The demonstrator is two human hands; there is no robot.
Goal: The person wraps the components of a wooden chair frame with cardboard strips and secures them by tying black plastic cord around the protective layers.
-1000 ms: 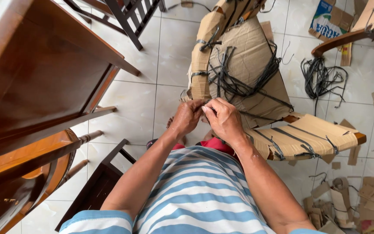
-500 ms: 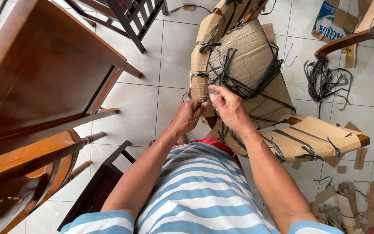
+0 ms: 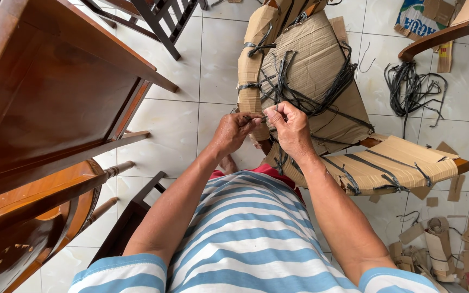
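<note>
A chair wrapped in brown cardboard [image 3: 310, 59] and bound with black straps stands on the tiled floor in front of me. My left hand [image 3: 233, 132] and my right hand [image 3: 289, 127] meet at its left cardboard-wrapped arm [image 3: 251, 65]. Both pinch a thin black strap [image 3: 254, 116] stretched between them. The nearer cardboard-wrapped arm [image 3: 392, 165] runs off to the right, strapped in several places. My striped shirt fills the bottom of the view.
A brown wooden table [image 3: 44, 97] and wooden chairs [image 3: 33, 217] crowd the left side. A dark chair [image 3: 158, 21] stands at the top. A tangle of loose black straps [image 3: 411, 87] lies on the tiles at right, with cardboard scraps [image 3: 446, 244] at lower right.
My hands have stayed together at the chair's left arm and shifted slightly upward, with the fingers working the strap. The view has tilted a little.
</note>
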